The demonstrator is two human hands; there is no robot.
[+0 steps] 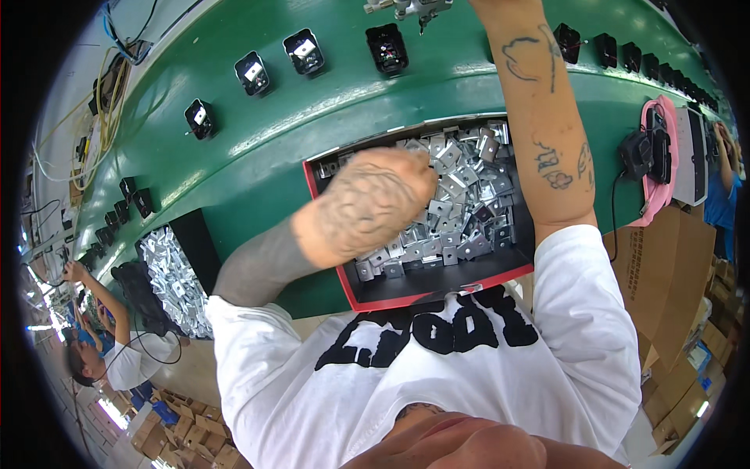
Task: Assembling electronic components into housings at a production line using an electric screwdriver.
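Observation:
My left hand (375, 199) reaches down into a black box with a red rim (437, 291) that holds several small silver metal brackets (469, 207). Its fingers curl into the pile and are hidden, so I cannot see if they grip anything. My right forearm (547, 117) stretches up across the green conveyor belt (273, 148). The right hand itself is cut off by the top edge, close to a metal fixture (410, 8).
Several black plastic sockets (387, 48) ride in a row along the belt. A second box of brackets (176, 281) lies to the left, beside a co-worker in a white shirt (129, 359). A pink-rimmed black device (656, 152) and cardboard boxes (672, 273) are at right.

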